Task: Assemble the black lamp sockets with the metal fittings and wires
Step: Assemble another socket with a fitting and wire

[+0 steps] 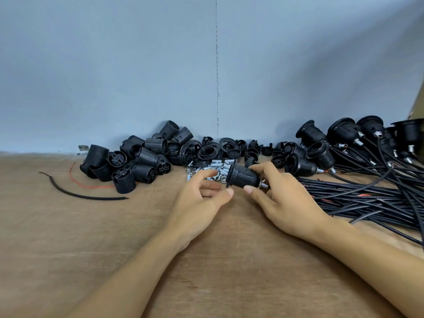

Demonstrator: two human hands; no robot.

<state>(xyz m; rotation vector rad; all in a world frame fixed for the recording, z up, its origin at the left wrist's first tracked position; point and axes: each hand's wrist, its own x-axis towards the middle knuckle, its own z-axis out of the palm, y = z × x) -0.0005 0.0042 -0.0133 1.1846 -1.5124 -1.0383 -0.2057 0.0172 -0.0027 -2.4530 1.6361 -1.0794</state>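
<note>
Black ribbed socket (pixel 244 174) held just above table (pixel 91 237) centre, flange leftward, metal fitting (pixel 263 185) at its right end. Right hand (pixel 286 198) fingers and thumb clamped round socket body. Left hand (pixel 202 198) just beside flange, fingers relaxed and apart, gripping nothing, at fittings heap (pixel 213 168). Loose shells (pixel 137 157) piled left; wired sockets (pixel 344 143) and black wires (pixel 367 196) right.

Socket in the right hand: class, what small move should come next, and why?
Probably the right hand should set the socket on the finished pile to its right: a fitting already sits in its narrow end, like those there. The left hand hovers open over the loose fittings, likely ready for the next.
</note>
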